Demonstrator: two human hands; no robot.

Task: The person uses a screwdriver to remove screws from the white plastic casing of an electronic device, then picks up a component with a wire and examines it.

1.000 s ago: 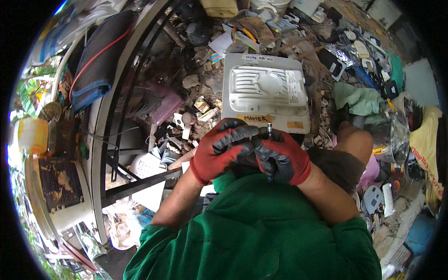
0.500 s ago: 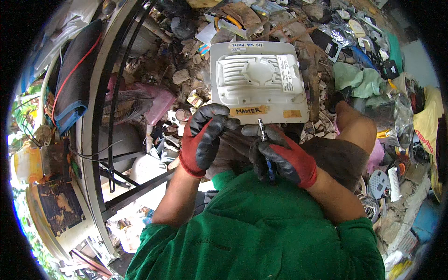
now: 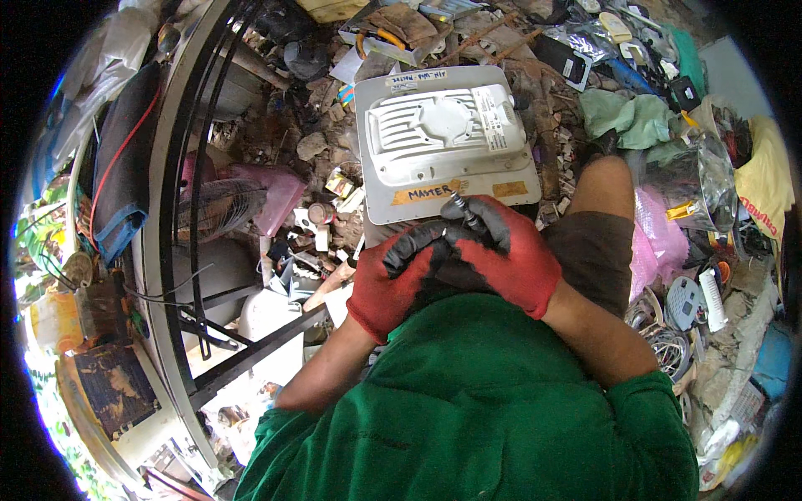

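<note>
A white metal housing with cooling fins (image 3: 445,125), on a flat flange with tape labels, lies in front of me, partly over my lap. My right hand (image 3: 520,257), in a red and black glove, is closed round a socket driver; the driver's metal shaft (image 3: 468,215) points up past the fingers toward the housing's near edge. My left hand (image 3: 393,280), gloved alike, is closed with its fingertips against the right hand's fingers. A tiny pale spot shows between them, too small to name. The driver's handle is hidden by the hands.
A metal frame (image 3: 174,167) stands on my left, with a dark cloth (image 3: 129,159) hung beyond it. Rubble and scrap cover the ground around the housing. To my right lie a green cloth (image 3: 626,117), pink bubble wrap (image 3: 656,238) and a yellow bag (image 3: 764,179).
My left hand has moved right and my right hand slightly up, so they now meet. The driver's handle, visible before below the right hand, is now hidden. The view has shifted slightly.
</note>
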